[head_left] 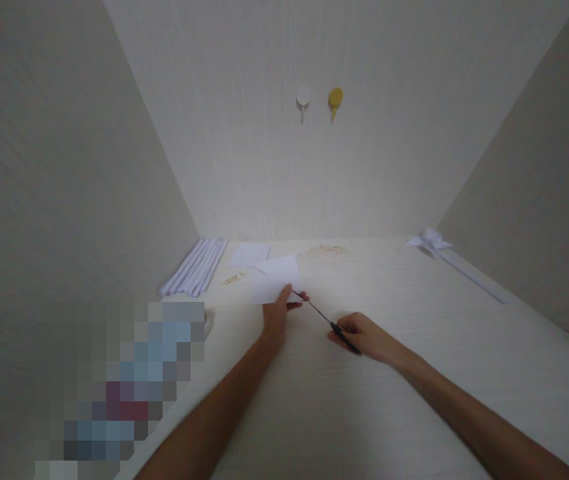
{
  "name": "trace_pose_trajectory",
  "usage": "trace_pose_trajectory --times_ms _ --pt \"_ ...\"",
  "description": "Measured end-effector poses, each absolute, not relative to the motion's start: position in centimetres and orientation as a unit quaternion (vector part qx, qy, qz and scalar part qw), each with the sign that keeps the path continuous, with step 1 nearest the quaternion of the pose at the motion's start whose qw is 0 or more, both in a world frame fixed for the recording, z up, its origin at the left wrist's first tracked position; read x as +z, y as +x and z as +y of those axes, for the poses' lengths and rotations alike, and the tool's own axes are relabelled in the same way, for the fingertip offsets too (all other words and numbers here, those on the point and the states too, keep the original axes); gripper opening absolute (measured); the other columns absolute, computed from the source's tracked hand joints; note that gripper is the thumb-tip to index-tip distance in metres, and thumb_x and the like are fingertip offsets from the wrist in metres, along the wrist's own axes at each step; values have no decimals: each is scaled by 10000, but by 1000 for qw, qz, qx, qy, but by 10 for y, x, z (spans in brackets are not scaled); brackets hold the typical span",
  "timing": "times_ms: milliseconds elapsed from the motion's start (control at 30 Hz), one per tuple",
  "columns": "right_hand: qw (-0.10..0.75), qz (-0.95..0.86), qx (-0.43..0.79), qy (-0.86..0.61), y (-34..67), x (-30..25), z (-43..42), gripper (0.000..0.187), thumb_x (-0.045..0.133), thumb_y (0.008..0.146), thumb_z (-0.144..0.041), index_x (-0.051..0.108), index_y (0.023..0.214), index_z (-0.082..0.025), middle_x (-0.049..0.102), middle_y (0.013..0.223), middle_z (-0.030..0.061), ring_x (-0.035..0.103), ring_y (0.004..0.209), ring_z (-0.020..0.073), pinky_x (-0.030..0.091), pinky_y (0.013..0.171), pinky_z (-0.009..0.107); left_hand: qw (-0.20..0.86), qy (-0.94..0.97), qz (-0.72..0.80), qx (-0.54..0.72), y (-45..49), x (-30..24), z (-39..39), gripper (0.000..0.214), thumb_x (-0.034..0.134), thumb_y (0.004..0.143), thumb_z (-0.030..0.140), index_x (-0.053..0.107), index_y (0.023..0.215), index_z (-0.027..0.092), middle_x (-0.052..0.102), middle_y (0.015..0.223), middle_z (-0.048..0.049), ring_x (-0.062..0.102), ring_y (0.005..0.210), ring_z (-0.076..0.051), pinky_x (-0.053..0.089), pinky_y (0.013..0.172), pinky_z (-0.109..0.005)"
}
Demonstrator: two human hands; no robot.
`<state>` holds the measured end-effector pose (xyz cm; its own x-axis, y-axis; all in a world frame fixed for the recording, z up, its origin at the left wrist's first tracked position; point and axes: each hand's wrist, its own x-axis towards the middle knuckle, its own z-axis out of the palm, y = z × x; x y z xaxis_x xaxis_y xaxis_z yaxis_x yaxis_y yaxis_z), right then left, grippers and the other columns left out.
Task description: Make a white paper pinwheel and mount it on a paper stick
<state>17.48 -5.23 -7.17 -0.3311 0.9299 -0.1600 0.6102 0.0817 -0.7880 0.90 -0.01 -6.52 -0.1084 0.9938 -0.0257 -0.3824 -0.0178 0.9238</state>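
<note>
My left hand (277,315) is closed on the lower edge of a white sheet of paper (275,275), the thumb on top and fingers beneath. In my right hand (360,335) is a pair of scissors (343,337) with a black handle, seen nearly edge-on. Their thin blades slant up and left to the paper's lower right corner, close to my left thumb. Whether the blades are apart cannot be made out. Behind the held sheet, to its left, another white sheet (249,254) lies flat on the pale table (314,407).
Several rolled white paper sticks (194,267) lie side by side at the left. At the far right rests a folded paper pinwheel (430,241) on a paper stick (474,277). Small beige bits (234,278) lie by the sheets. Two hooks, white (303,98) and yellow (335,98), are on the wall.
</note>
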Motion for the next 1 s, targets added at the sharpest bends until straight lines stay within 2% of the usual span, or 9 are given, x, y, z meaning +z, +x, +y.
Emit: trace_pose_trajectory --times_ms 467,733,867,933,1000 --pt "207 -713 397 -539 174 -69 -53 406 485 719 -477 346 479 -180 317 419 -52 280 393 63 188 371 203 555 376 413 616 9 -66 -1 179 572 658 283 560 719 115 629 593 -15 621 538 -152 482 512 -242" --pt "216 -708 412 -531 177 -72 -52 398 532 689 -468 361 477 -178 337 413 -57 295 384 60 201 374 202 562 354 423 616 9 -68 2 234 591 633 281 556 794 115 642 624 -26 622 532 -158 479 515 -253" --pt "225 -700 441 -514 176 -73 -52 403 560 665 -469 356 473 -179 319 416 -67 281 383 53 187 376 201 554 360 425 619 7 -66 1 203 568 649 287 567 755 115 637 625 -32 620 551 -152 473 512 -242" --pt "256 -678 467 -506 174 -72 -51 395 564 662 -460 358 470 -182 336 402 -66 287 373 54 192 375 204 553 374 426 611 7 -65 -1 185 564 651 292 575 714 118 637 639 -36 619 569 -149 473 514 -237" --pt "334 -636 484 -500 170 -71 -50 369 563 660 -453 385 488 -180 389 405 -54 313 379 59 219 385 207 557 395 431 589 9 -63 -3 175 572 642 297 580 679 126 643 674 -42 617 586 -153 479 520 -247"
